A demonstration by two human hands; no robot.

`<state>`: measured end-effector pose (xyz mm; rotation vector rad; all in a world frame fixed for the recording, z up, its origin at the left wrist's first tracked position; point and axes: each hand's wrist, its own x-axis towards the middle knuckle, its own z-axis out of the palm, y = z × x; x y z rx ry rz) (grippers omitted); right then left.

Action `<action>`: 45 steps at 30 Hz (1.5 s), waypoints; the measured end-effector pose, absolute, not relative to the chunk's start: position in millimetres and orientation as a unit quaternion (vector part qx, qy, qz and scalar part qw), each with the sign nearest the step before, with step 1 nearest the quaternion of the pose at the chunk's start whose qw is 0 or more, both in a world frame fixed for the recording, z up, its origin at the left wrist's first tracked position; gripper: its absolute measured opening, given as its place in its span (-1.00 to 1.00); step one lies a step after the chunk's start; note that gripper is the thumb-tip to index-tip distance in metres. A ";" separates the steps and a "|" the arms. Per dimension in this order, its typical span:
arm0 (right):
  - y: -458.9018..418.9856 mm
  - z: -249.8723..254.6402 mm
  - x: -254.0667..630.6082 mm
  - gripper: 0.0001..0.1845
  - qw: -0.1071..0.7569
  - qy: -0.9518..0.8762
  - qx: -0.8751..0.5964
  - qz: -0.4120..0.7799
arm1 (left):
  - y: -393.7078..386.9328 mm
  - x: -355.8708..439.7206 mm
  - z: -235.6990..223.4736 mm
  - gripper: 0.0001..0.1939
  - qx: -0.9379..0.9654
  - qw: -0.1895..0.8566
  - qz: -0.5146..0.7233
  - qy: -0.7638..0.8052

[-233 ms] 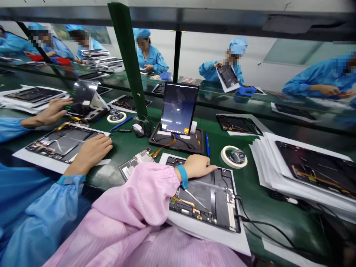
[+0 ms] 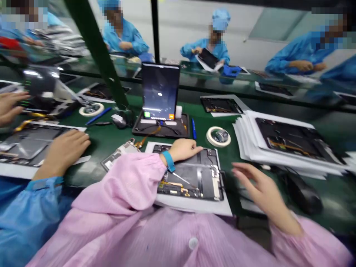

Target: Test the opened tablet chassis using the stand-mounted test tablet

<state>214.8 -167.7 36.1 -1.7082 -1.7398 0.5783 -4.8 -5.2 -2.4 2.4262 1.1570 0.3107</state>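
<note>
Resting: your left hand (image 2: 183, 149), over the far edge of the shell (image 2: 185, 176); whether its fingers pinch anything, I cannot tell.
Right hand (image 2: 260, 187): yours, just right of the shell, fingers and thumb spread apart.
Shell: in front of you, inner side up, on white paper (image 2: 219, 208).
Screen (image 2: 160, 92): lit, propped in a tray (image 2: 137, 129) beyond the shell.
Tape (image 2: 210, 138): between pen (image 2: 194, 128) and stack (image 2: 244, 144).

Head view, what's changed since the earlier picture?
The right hand has come into view right of the opened tablet housing, seemingly empty, as the view swung right and down. A green icon now shows on the upright tablet at lower left. The left hand stays over the housing.
</note>
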 end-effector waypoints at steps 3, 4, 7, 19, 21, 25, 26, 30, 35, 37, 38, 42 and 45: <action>-142.4 20.2 208.7 -0.60 0.243 -0.644 -0.635 0.351 | -3.4 -5.5 -5.0 -0.48 0.875 0.222 0.110 0.415; -135.2 15.4 209.7 -0.58 0.228 -0.633 -0.629 0.391 | -2.5 -5.4 -6.0 -0.48 0.874 0.226 0.108 0.416; -124.0 6.2 217.4 -0.54 0.192 -0.583 -0.585 0.531 | -1.7 -5.1 -8.0 -0.47 0.872 0.233 0.102 0.419; -138.9 3.7 212.6 -0.55 0.202 -0.510 -0.625 0.555 | -5.0 -4.8 -8.0 -0.49 0.872 0.224 0.100 0.423; -140.4 6.0 218.6 -0.54 0.199 -0.496 -0.645 0.546 | -4.9 -5.3 -8.4 -0.49 0.872 0.223 0.106 0.422; -149.1 19.6 246.7 -0.56 0.321 -0.443 -0.701 0.458 | -3.9 -5.5 -9.0 -0.51 0.870 0.226 0.111 0.423; -152.1 23.8 252.4 -0.58 0.366 -0.424 -0.701 0.442 | -3.7 -5.3 -9.1 -0.52 0.870 0.225 0.111 0.424; -160.6 30.6 250.3 -0.57 0.483 -0.396 -0.653 0.428 | -3.6 -4.7 -8.7 -0.52 0.871 0.218 0.110 0.427; -157.7 9.3 218.8 -0.73 0.374 -0.544 -0.639 0.395 | -4.7 -5.1 -7.7 -0.51 0.874 0.216 0.108 0.422; -155.5 -0.7 212.2 -0.76 0.344 -0.591 -0.632 0.366 | -4.9 -5.0 -7.1 -0.51 0.874 0.215 0.106 0.423; -154.7 -4.6 210.7 -0.76 0.338 -0.600 -0.628 0.361 | -5.0 -4.8 -6.8 -0.51 0.874 0.215 0.104 0.423; -152.9 -11.5 210.5 -0.75 0.337 -0.600 -0.623 0.373 | -5.0 -4.5 -6.3 -0.49 0.875 0.214 0.099 0.422; -152.0 -12.9 211.8 -0.74 0.340 -0.594 -0.621 0.382 | -4.7 -4.5 -6.7 -0.49 0.876 0.214 0.099 0.420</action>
